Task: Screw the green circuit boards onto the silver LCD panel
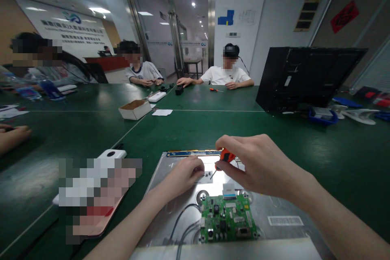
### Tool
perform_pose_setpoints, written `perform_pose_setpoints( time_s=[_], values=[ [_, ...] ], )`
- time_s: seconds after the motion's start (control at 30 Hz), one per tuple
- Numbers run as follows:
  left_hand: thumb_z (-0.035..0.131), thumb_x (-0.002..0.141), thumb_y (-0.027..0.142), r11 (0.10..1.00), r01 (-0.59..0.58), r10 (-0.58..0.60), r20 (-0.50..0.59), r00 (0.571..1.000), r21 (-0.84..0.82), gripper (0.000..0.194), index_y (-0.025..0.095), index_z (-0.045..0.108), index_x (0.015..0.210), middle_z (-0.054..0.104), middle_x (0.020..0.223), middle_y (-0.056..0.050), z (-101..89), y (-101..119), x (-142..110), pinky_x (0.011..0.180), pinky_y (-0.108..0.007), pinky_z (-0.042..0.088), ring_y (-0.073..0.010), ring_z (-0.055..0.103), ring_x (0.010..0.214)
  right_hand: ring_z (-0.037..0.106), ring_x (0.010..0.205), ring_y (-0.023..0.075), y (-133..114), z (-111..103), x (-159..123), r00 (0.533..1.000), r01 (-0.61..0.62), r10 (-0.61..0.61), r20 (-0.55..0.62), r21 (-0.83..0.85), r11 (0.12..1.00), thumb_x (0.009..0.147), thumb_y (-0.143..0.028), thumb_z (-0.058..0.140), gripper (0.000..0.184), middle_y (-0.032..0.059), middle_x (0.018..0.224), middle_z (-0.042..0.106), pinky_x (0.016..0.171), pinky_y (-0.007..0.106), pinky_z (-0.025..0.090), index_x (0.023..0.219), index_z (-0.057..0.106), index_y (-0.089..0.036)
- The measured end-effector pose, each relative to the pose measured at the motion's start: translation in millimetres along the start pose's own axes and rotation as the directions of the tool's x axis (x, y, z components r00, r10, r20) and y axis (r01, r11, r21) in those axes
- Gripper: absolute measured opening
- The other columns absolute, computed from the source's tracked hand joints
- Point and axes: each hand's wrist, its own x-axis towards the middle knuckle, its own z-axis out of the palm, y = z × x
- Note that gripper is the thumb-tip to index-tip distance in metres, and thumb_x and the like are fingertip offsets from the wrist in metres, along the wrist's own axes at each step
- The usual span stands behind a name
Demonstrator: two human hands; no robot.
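Observation:
My right hand grips a small screwdriver with an orange-red and black handle. Its thin shaft slants down and left toward several tiny dark pieces on a pale patch of the metal panel. Close beside those pieces rests my left hand, fingers curled in; whatever they hold is hidden. Nearer to me, a green circuit board is mounted on the panel. A white ribbon cable meets its far edge, and dark wires run off its left side.
Left of the panel lie a white device and a partly blurred pink item. Farther off stand an open cardboard box and, at right, a large black monitor. Several people sit around the green table; another person's hand shows at left.

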Motion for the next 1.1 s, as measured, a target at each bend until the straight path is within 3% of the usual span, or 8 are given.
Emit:
perform_pose_setpoints(
  time_s=[0.27, 0.47, 0.57, 0.73, 0.87, 1.1],
  values=[
    [0.051, 0.086, 0.013, 0.996, 0.074, -0.073, -0.014, 0.997, 0.058, 0.011, 0.017, 0.057, 0.077, 0.063, 0.079, -0.004, -22.5, 8, -4, 0.064, -0.028, 0.038, -0.0203, 0.057, 0.072, 0.064, 0.068, 0.0153, 1, -3, -1, 1.0, -0.007, 0.007, -0.004, 0.001, 1.0, 0.094, -0.03, 0.057, 0.013, 0.0004, 0.085, 0.071, 0.055, 0.027, 0.029, 0.102, 0.055, -0.019],
    [0.047, 0.086, 0.015, 0.995, 0.099, -0.099, -0.023, 0.995, 0.012, 0.013, 0.018, 0.057, 0.079, 0.063, 0.081, -0.003, -42.0, 35, -37, 0.066, -0.027, 0.038, -0.0193, 0.057, 0.075, 0.065, 0.07, 0.016, 0, -11, -6, 0.999, -0.016, 0.017, -0.03, 0.015, 1.0, 0.093, -0.03, 0.06, 0.015, -0.0005, 0.084, 0.071, 0.056, 0.027, 0.031, 0.103, 0.055, -0.02],
    [0.048, 0.087, 0.015, 0.992, 0.105, -0.105, 0.013, 0.994, -0.076, 0.013, 0.019, 0.057, 0.079, 0.063, 0.081, -0.002, -31.4, 51, -63, 0.068, -0.027, 0.04, -0.0177, 0.057, 0.074, 0.065, 0.07, 0.0154, -2, -15, -8, 0.999, -0.01, 0.011, -0.042, 0.022, 1.0, 0.093, -0.03, 0.06, 0.015, -0.0008, 0.085, 0.071, 0.057, 0.026, 0.032, 0.102, 0.055, -0.02],
    [0.045, 0.089, 0.012, 0.985, 0.088, -0.081, 0.051, 0.995, -0.145, 0.015, 0.02, 0.057, 0.085, 0.064, 0.087, -0.003, 3.5, 66, -91, 0.065, -0.025, 0.039, -0.0177, 0.059, 0.077, 0.065, 0.07, 0.0152, -4, -16, -8, 0.999, 0.01, -0.008, -0.047, 0.03, 0.999, 0.093, -0.03, 0.059, 0.014, -0.0009, 0.085, 0.071, 0.057, 0.027, 0.032, 0.101, 0.055, -0.02],
    [0.046, 0.088, 0.01, 0.985, 0.054, -0.053, 0.006, 0.999, -0.162, 0.016, 0.02, 0.057, 0.082, 0.064, 0.088, -0.004, 20.2, 66, -94, 0.066, -0.026, 0.04, -0.019, 0.06, 0.08, 0.065, 0.07, 0.0156, -4, -16, -8, 0.999, 0.021, -0.02, -0.027, 0.036, 0.999, 0.093, -0.03, 0.059, 0.015, -0.0002, 0.086, 0.071, 0.057, 0.027, 0.031, 0.103, 0.055, -0.02],
    [0.046, 0.089, 0.01, 0.973, 0.023, -0.027, -0.015, 1.0, -0.228, 0.019, 0.022, 0.06, 0.083, 0.065, 0.09, -0.004, 25.3, 62, -96, 0.068, -0.025, 0.044, -0.0189, 0.061, 0.082, 0.063, 0.068, 0.0141, -2, -14, -7, 0.999, 0.053, -0.053, -0.011, 0.031, 0.998, 0.093, -0.031, 0.061, 0.016, -0.0012, 0.085, 0.071, 0.056, 0.027, 0.028, 0.103, 0.055, -0.02]
  ],
)
